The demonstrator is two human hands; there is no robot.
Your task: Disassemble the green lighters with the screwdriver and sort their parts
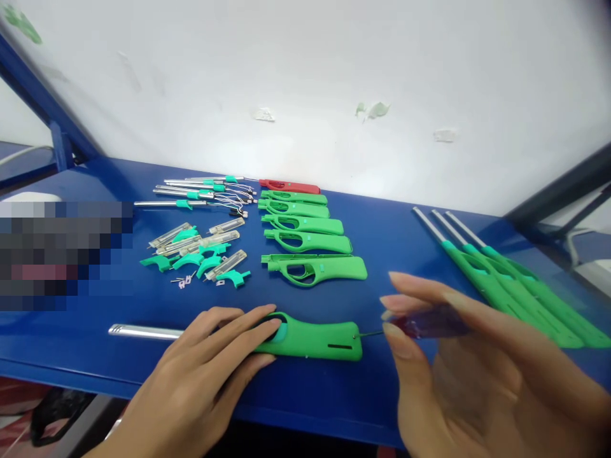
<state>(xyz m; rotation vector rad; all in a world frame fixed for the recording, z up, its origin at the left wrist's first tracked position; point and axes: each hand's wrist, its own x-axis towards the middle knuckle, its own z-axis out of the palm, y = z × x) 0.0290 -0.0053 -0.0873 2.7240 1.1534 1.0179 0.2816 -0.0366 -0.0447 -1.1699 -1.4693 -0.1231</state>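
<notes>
A green long-necked gas lighter lies across the table in front of me, its metal tube pointing left. My left hand presses on it, fingers wrapped over the trigger opening and part of the tube. On the right, my right hand pinches a small screwdriver by its see-through reddish-purple handle. The thin shaft reaches left to the hole at the lighter's butt end; whether the tip sits in a screw cannot be seen.
Behind lie several green handle shells and a red one. To the left are metal tubes with wires, clear fuel tanks, teal triggers and tiny metal parts. Three assembled lighters lie at right. A white wall stands behind.
</notes>
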